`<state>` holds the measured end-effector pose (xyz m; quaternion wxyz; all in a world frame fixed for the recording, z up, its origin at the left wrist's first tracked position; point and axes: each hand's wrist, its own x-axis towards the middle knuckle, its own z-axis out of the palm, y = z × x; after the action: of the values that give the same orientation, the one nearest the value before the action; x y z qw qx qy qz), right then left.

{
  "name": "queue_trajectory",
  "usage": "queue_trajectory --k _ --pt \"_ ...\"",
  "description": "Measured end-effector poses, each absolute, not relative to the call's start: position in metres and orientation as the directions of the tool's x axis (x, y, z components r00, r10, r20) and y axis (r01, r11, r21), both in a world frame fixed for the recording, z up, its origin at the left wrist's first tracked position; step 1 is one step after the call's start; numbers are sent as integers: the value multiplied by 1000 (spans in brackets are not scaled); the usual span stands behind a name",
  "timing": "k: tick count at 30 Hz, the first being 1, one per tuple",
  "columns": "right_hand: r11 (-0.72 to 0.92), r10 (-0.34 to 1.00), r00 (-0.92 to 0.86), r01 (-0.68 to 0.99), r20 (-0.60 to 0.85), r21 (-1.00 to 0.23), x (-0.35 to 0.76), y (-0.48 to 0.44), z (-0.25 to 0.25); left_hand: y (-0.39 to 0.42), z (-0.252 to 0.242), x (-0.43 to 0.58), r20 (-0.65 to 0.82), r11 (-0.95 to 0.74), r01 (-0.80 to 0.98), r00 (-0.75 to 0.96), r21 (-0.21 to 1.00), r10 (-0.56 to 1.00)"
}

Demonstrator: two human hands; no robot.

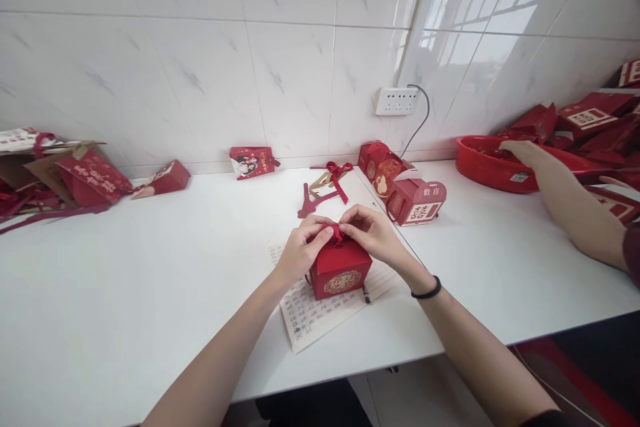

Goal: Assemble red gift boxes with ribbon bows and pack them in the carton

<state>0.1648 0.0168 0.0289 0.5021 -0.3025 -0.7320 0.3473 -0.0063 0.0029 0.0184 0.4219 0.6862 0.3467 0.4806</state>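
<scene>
A red gift box [343, 273] with a gold round emblem on its front stands on handwritten sheets of paper [305, 323]. At its top is a red ribbon [337, 235], gathered in a small knot or bow. My left hand [305, 247] pinches the ribbon from the left, thumb and fingers together. From the right, my right hand [370, 232] pinches it too, its fingertips close to those of the left. The fingers partly cover the ribbon, so its exact shape is hidden. A dark pen [367, 293] lies by the box's right corner.
Behind the hands lie ribbon pieces [333, 180] and red boxes [417, 203]. A small photo box [253, 163] stands by the wall. Piled boxes [93, 177] are at left. A co-worker's arm [570, 200] reaches into a red basin [495, 177] at right.
</scene>
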Motion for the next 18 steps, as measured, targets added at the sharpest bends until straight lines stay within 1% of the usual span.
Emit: queue_trajectory --k 7,10,12,15,18 --pt "576 788 -352 133 505 -806 163 21 33 2 21 -5 244 -244 -31 261 969 934" --pt "601 778 -362 194 513 -775 166 19 34 2 20 -4 223 -219 -46 265 975 938" --pt "658 744 -362 251 562 -710 169 15 35 3 20 -4 228 -218 -66 268 974 936" --pt "774 633 -375 327 677 -542 177 7 40 3 19 -4 235 -221 -82 250 972 939" --pt "839 544 -476 341 692 -425 183 3 42 2 19 -4 225 -212 -77 240 974 944"
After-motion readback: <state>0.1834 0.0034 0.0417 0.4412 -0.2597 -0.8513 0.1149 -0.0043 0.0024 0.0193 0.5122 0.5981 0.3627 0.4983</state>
